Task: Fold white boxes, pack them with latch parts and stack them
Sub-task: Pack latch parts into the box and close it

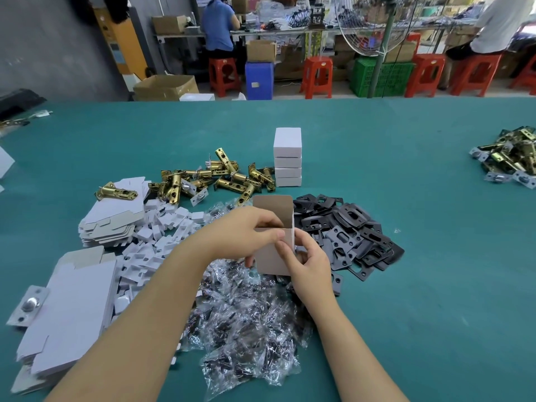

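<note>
Green bench (406,169), mid-area: I see left hand (246,230) gripping open white box (274,242), right hand (310,262) pinching its side flap.

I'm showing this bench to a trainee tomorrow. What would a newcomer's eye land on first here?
First, the open white box held up at the centre, the left hand gripping its side and the right hand pinching its near edge. Behind it stands a neat stack of closed boxes, with brass latches heaped to its left. Black plates lie piled on the right, and clear screw bags spread beneath the forearms.
</note>
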The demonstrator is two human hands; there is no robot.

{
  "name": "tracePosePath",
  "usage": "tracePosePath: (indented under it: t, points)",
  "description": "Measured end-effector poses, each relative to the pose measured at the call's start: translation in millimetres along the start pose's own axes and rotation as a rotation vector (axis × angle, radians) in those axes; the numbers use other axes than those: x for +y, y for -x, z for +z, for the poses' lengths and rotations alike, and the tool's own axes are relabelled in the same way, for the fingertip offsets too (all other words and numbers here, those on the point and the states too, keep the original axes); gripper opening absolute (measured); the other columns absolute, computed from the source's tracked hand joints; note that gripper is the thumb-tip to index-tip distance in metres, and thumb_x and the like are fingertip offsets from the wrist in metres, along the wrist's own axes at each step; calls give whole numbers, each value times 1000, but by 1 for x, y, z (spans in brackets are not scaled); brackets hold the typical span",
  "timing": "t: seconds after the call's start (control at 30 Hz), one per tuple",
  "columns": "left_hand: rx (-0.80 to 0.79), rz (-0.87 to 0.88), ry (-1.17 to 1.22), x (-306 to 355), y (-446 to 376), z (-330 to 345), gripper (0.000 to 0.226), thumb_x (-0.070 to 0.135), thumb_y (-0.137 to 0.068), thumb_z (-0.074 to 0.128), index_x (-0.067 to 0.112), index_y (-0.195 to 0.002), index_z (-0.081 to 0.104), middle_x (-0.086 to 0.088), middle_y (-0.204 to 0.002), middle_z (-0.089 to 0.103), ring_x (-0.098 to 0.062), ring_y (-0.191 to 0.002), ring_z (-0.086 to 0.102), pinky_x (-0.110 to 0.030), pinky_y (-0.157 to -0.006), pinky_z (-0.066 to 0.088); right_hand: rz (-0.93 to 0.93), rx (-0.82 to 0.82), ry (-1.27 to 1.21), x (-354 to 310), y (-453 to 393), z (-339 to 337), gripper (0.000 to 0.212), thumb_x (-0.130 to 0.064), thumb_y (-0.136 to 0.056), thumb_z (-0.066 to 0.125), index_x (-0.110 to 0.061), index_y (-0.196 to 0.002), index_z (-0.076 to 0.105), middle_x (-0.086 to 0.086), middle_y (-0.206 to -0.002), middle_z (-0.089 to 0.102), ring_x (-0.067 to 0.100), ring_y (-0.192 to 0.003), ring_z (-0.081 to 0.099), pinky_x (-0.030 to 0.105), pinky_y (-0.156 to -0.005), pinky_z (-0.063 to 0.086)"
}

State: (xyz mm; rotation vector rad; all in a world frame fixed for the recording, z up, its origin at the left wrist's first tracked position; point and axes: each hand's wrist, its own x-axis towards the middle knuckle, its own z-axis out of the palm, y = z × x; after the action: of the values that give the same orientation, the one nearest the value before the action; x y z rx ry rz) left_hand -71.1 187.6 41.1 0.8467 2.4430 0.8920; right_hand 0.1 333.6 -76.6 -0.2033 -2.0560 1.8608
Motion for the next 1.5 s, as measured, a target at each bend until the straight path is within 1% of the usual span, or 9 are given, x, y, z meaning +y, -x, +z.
tracePosePath:
  t: [0.2, 0.3, 0.4, 0.5, 1.1, 1.2, 1.3, 1.4, 1.5]
  points:
    - [300, 70, 314, -11, 7, -17, 19, 21, -101, 59, 30, -94, 74, 9, -92, 76, -8, -45, 49, -19, -43, 43, 59, 29, -49, 1, -1, 0, 24, -35, -100, 64, -35, -124, 65, -19, -108, 72, 6, -94, 69, 22, -69, 57]
    - [459, -17, 216, -31, 8, -24, 20, 22, -101, 60, 29, -87, 73, 8, -84, 74, -4, -45, 45, -16, -42, 38, 82, 92, -41, 3, -3, -1, 28, -36, -103, 58, -26, -129, 64, -17, -113, 71, -1, -96, 67, 13, -69, 52]
    - [324, -139, -184, -51, 10, -22, 10, 29, -100, 60, 30, -100, 70, 13, -94, 70, -3, -73, 64, -25, -67, 58, 86, 115, -53, 4, -3, -1, 29, -34, -104, 56, -23, -130, 63, -19, -114, 70, -7, -96, 66, 9, -71, 50]
    - [144, -257, -420, -67, 11, -11, 20, 32, -98, 64, 28, -118, 68, 7, -111, 69, -9, -92, 65, -36, -86, 58, 90, 118, -82, 3, -3, 0, 27, -36, -103, 56, -27, -128, 63, -20, -115, 70, -6, -98, 66, 10, -73, 52]
    - [259, -273, -582, -74, 4, 14, 11, 27, -100, 55, 26, -100, 66, 10, -95, 68, -10, -75, 62, -31, -65, 56, 118, 121, -18, 2, -4, -1, 30, -39, -101, 59, -24, -126, 64, -11, -115, 71, 5, -101, 67, 19, -76, 54]
    - [331, -234, -463, -72, 6, 12, 9, 25, -101, 55, 26, -98, 64, 13, -85, 66, -4, -55, 53, -21, -47, 39, 125, 118, -12, 1, -3, -1, 31, -39, -101, 58, -23, -127, 64, -10, -116, 71, 10, -105, 66, 29, -83, 57]
    - [424, -193, -55, -66, 11, 7, 11, 22, -103, 54, 22, -94, 61, 4, -82, 68, -5, -51, 57, -17, -43, 41, 123, 118, -23, 1, -3, -2, 31, -39, -101, 59, -23, -128, 63, -11, -117, 70, 8, -105, 66, 27, -83, 56]
    - [454, -190, 481, -57, 17, -1, 12, 20, -105, 52, 11, -101, 59, -7, -95, 72, -18, -65, 74, -24, -45, 52, 122, 115, -16, 0, -3, -2, 32, -39, -101, 59, -23, -129, 63, -9, -118, 70, 11, -107, 66, 30, -84, 57]
    - [484, -170, 789, -53, 20, -5, 15, 18, -104, 54, 5, -105, 61, -15, -103, 68, -34, -81, 76, -30, -49, 59, 114, 105, -5, -1, -2, -1, 35, -40, -101, 59, -22, -130, 62, -9, -119, 70, 11, -109, 66, 34, -86, 59]
